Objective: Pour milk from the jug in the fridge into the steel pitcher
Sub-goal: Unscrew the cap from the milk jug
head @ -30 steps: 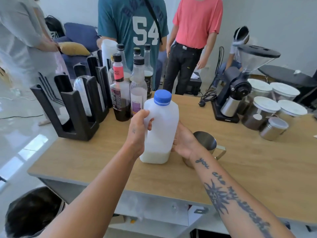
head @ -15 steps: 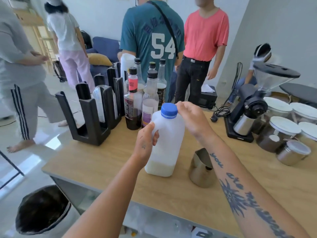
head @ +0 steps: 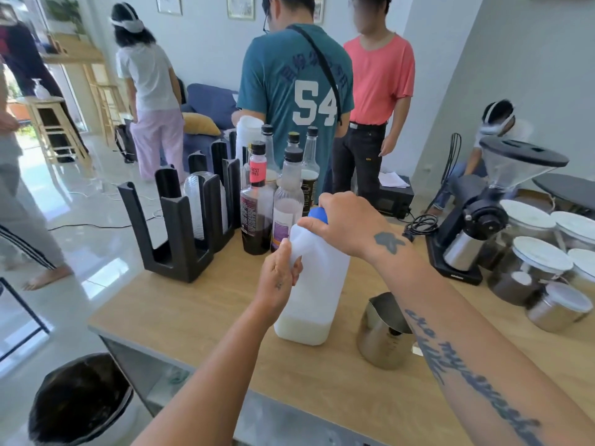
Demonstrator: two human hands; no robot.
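Observation:
A translucent white milk jug (head: 318,284) stands upright on the wooden counter (head: 206,317), with a little milk in its bottom. My left hand (head: 280,278) grips the jug's left side near the shoulder. My right hand (head: 344,222) is closed over its blue cap (head: 317,215) from above. The steel pitcher (head: 381,333) stands empty just right of the jug, partly behind my right forearm.
Several syrup bottles (head: 257,201) and a black cup holder (head: 186,226) stand behind the jug. A coffee grinder (head: 476,220) and lidded jars (head: 541,262) fill the right side. Several people stand beyond the counter. A black bin (head: 80,400) sits below left.
My right hand went from the jug's right side up onto the blue cap. The left hand kept its hold on the jug. The view tilted upward.

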